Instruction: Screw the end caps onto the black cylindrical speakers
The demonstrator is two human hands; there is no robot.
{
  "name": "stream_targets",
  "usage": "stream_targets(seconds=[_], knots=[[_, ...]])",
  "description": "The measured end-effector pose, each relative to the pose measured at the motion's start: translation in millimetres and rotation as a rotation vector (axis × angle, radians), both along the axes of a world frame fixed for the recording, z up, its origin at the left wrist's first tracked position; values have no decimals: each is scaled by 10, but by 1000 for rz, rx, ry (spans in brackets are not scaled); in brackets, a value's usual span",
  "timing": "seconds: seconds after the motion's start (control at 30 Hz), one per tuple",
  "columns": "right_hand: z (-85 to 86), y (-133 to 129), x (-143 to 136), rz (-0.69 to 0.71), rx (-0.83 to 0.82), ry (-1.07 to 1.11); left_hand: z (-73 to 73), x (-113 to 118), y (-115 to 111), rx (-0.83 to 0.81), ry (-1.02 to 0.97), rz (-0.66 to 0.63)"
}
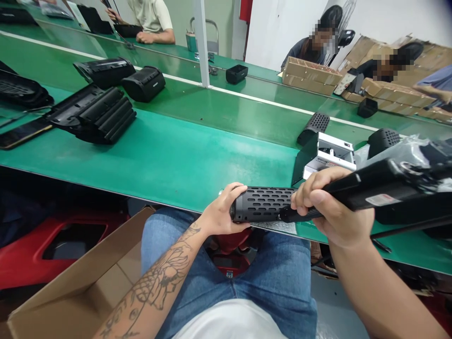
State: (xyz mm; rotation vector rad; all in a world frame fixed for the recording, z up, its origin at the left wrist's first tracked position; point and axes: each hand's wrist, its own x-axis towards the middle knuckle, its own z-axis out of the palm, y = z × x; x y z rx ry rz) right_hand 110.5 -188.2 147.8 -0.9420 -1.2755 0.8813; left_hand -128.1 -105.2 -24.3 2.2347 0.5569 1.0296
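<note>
My left hand [226, 207] is wrapped around the left end of a black housing with a slotted grille [263, 200], which lies at the green bench's front edge above my lap. In my right hand [339, 212] is a black electric screwdriver [369, 183], its body slanting up to the right. The screwdriver's nose overlaps the right part of the grille. Whether its bit touches a screw there, I cannot tell. Just behind the housing stands a white and black box-shaped device [328, 153].
Several black housings [102, 113] and a phone [24, 133] lie on the green bench [183, 160] at left. More perforated covers [314, 127] stand at right beside plastic wrap. An open cardboard box [81, 282] is by my left leg. Across the line, several people work near cartons [310, 75].
</note>
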Motion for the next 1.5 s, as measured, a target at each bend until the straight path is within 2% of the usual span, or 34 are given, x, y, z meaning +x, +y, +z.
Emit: stream_targets(seconds=[0.1,0.13,0.2,0.27,0.33,0.43,0.57,0.67,0.77,0.83,0.93,1.0,1.07,1.2,1.5], knots=[[145,43,115,-71,104,82,-6,-7,-12,-11,15,9],[189,87,194,-164,165,77,-9,-10,-15,-13,20,14],[232,217,405,-438,305,12,-15,-15,-21,-14,29,21],[200,377,662,-700,403,-64,-22,-17,-24,-10,30,26],[101,520,908,-813,391,-116,-25,-15,-24,-7,32,30],[-87,629,1157,-818,326,-93,-20,-9,-22,0,29,32],[-210,598,1223,-766,285,-88,-13,-8,-20,12,30,34],[-134,529,1118,-781,270,-120,-22,-11,-18,13,20,38],[59,396,876,-836,393,-114,-45,-9,-14,17,7,30],[210,245,640,-775,495,-58,-64,-4,-12,23,-2,25],[373,-5,223,-361,335,34,-82,5,-12,29,-13,24],[391,-103,-57,-141,261,55,-78,12,-16,24,-11,25],[336,-109,-302,-16,233,87,-59,18,-22,19,-12,22],[148,36,-577,80,174,69,-12,23,-36,20,-28,17],[-26,189,-645,77,72,5,20,13,-49,-9,-15,23]])
